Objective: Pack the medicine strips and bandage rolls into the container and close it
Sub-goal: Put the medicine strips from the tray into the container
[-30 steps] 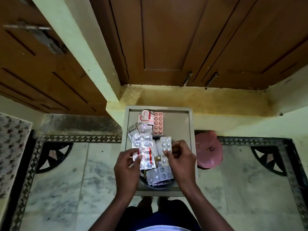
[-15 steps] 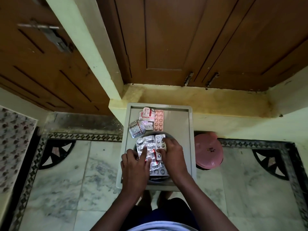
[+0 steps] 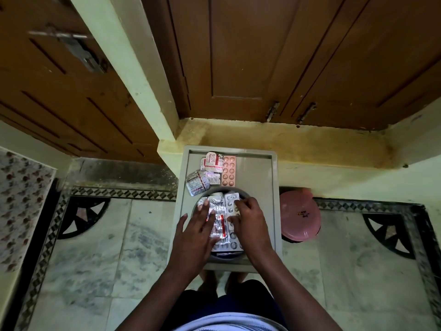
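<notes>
1. Here, the round dark container (image 3: 220,255) sits at the near end of the grey tray (image 3: 253,173), and everything below is placed relative to that container.
2. Inside it, silver medicine strips (image 3: 219,223) lie piled up to the rim, apparently being flattened so a lid can seat.
3. The left hand (image 3: 198,232) is spread, fingers straight, pressing down on the pile's left side; it grasps nothing.
4. The right hand (image 3: 248,220) rests on the pile's right side, fingers bent onto a white blister strip (image 3: 230,203), seemingly tucking it in; whether it pinches the strip I cannot tell.
5. Just beyond the container lie a pink blister strip (image 3: 228,171) and loose foil strips (image 3: 202,177), not yet packed.
6. Right of the container, off the tray on the floor, sits a pink lid (image 3: 300,217), presumably waiting for closing.
7. Bandage rolls are not clearly visible.
</notes>
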`<state>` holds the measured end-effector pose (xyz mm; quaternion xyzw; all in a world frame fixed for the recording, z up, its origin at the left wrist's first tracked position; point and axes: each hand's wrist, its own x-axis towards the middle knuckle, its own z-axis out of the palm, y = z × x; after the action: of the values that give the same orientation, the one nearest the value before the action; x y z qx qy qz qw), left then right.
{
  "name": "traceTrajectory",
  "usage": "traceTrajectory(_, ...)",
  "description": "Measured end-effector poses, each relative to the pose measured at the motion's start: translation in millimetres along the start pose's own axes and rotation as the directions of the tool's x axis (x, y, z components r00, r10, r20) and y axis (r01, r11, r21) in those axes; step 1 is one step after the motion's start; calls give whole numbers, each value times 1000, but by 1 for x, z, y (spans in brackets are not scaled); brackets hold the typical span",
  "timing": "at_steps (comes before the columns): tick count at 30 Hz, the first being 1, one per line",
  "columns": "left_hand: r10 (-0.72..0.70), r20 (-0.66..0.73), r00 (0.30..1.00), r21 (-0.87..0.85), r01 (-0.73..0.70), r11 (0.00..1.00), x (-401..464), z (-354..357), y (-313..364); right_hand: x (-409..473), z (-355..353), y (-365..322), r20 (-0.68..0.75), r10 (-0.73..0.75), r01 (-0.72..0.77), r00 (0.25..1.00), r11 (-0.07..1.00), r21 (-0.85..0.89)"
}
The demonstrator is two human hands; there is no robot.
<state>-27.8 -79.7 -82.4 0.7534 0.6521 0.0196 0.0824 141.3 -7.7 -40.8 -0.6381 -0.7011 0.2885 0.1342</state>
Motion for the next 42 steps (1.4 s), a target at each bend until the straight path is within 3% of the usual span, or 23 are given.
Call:
traceTrajectory(9,112,0,994,-120,-111,987,-1,4,-6,2,-3,3,-23,25,-24,999,1000,12)
traceTrajectory(14,149,-102,984,-225,-169,960,-1,-1,-7,1,-3,8,-19,33,-34,999,999,-14)
traceTrajectory(16,103,-120,987,-285,-134,949,0,-3,-6,0,-3,9,-17,35,-36,999,999,-20)
traceTrajectory(21,-76,-22,997,-221,70,973,9,-4,-5,0,-5,10,-7,43,-43,999,999,-6)
traceTrajectory(30,1,-74,997,-389,-30,921,12,-11,-10,1,-4,13,3,31,-31,1000,999,14)
traceTrajectory(36,-267,-45,963,-611,185,770,25,-19,-14,0,-7,16,9,29,-29,1000,999,20)
traceTrajectory(42,-304,-77,950,-633,189,751,37,-24,-14,0,-6,17,13,23,-23,1000,1000,12)
